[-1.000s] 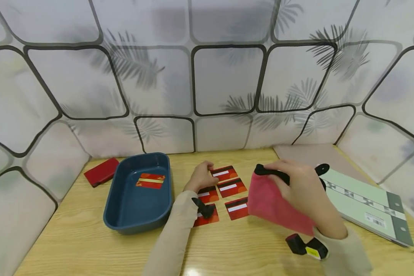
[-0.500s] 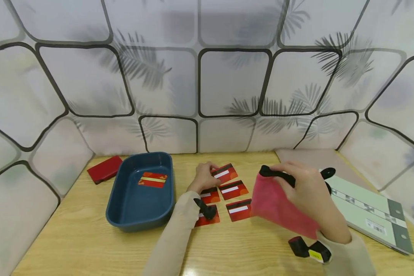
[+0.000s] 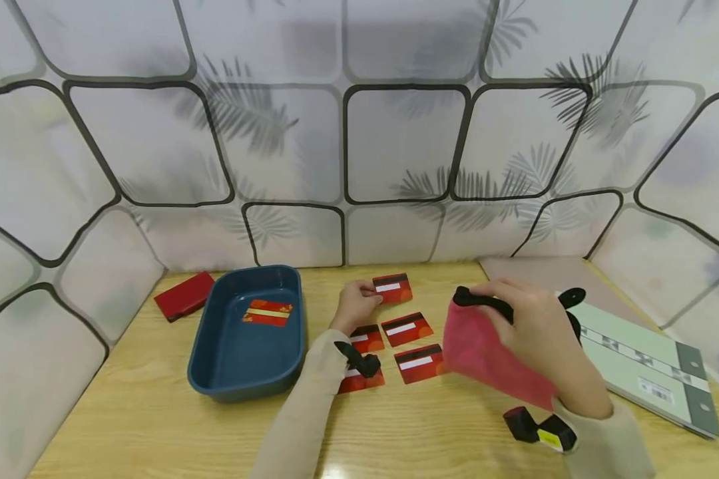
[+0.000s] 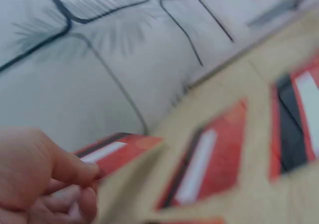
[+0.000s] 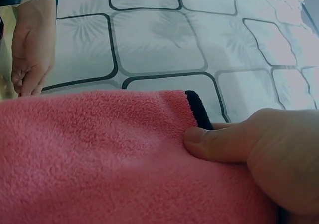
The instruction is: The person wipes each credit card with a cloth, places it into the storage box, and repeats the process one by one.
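In the head view my left hand [image 3: 357, 307] pinches the edge of a red bank card [image 3: 393, 289] with a dark stripe and a white strip. The left wrist view shows that card [image 4: 122, 151] tilted up off the table between thumb and fingers [image 4: 75, 169]. Several similar cards lie below it, among them a middle card [image 3: 407, 328] and a lower one [image 3: 420, 363]; my left forearm partly covers others. My right hand [image 3: 530, 326] grips a pink plush cloth [image 3: 485, 349] by its black edge, and the cloth hangs over the table's right side.
A blue tray [image 3: 245, 382] stands left of the cards, with a red-and-gold card [image 3: 267, 313] inside. Behind its left side lies a dark red wallet-like case [image 3: 184, 296]. A pale green binder [image 3: 641, 366] lies at the right. A patterned curtain [image 3: 404, 146] encloses the back.
The left hand's card has straightened and come up from the table after tilting. The right hand still holds the pink cloth, almost unmoved. The view has shifted slightly.
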Tool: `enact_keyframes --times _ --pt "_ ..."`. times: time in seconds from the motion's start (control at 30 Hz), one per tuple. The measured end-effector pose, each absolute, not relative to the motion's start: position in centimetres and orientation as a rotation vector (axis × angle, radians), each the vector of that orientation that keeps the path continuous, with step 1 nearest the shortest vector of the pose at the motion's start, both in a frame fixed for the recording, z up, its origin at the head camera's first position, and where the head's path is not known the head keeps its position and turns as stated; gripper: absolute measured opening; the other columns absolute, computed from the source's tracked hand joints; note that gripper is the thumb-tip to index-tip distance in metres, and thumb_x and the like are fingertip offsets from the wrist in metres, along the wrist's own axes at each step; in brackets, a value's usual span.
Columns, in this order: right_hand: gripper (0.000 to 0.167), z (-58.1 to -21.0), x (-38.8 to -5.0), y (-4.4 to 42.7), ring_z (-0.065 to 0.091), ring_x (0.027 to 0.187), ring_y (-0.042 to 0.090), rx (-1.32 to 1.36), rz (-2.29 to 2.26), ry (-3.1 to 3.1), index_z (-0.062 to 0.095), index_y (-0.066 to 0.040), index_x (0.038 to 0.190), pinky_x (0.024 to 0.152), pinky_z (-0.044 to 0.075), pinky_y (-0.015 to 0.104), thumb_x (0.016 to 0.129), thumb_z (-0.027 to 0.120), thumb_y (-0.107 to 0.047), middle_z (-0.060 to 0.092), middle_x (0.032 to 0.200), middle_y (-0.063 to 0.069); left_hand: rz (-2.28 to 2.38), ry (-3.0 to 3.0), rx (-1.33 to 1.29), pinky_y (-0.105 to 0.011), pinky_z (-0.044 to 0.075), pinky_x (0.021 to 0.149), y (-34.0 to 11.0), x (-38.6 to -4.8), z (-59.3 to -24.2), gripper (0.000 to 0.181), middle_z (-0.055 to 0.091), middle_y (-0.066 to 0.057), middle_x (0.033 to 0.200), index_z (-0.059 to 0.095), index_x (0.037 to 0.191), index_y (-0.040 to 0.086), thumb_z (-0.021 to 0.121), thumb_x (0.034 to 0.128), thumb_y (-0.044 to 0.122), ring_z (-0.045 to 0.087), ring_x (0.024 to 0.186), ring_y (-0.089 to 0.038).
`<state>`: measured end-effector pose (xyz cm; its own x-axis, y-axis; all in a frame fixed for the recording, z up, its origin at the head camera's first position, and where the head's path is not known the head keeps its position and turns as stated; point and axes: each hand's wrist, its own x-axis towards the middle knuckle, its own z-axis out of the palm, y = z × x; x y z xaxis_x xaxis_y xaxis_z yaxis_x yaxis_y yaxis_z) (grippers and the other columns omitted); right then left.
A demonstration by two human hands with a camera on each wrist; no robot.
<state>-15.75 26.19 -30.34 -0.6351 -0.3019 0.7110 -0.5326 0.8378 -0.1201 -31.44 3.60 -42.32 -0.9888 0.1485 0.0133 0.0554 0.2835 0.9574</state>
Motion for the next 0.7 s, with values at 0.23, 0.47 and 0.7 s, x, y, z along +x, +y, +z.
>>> enact_keyframes --times 0.23,0.47,0.7 --pt "0.032 -30.2 -15.8 26.5 0.065 0.077 0.016 0.661 0.424 -2.299 0.074 -0.012 0.095 0.069 0.051 0.033 0.068 0.08 0.004 0.068 0.086 -0.002 1.941 2.105 0.196 -0.028 0.051 0.068 4.1 -29.8 -39.1 0.037 0.066 -0.02 0.107 0.052 0.126 -0.009 0.06 0.0909 0.0 0.059 0.082 -0.015" --pt "0.032 -29.8 -15.7 26.2 0.064 0.075 0.011 0.71 0.451 -2.298 0.074 -0.014 0.094 0.069 0.048 0.023 0.068 0.08 0.003 0.068 0.087 -0.007 1.884 2.064 0.332 -0.033 0.052 0.071 4.4 -27.5 -36.9 0.039 0.065 -0.02 0.114 0.054 0.128 0.0 0.063 0.0904 0.001 0.06 0.081 -0.015" --pt "0.033 -29.7 -15.3 26.0 0.063 0.074 0.009 0.715 0.468 -2.313 0.075 -0.017 0.095 0.067 0.046 0.017 0.068 0.08 0.003 0.068 0.087 -0.008 1.894 2.054 0.411 -0.025 0.051 0.062 4.3 -25.2 -35.7 0.036 0.069 -0.017 0.099 0.057 0.123 -0.001 0.065 0.0879 -0.002 0.058 0.066 -0.013"
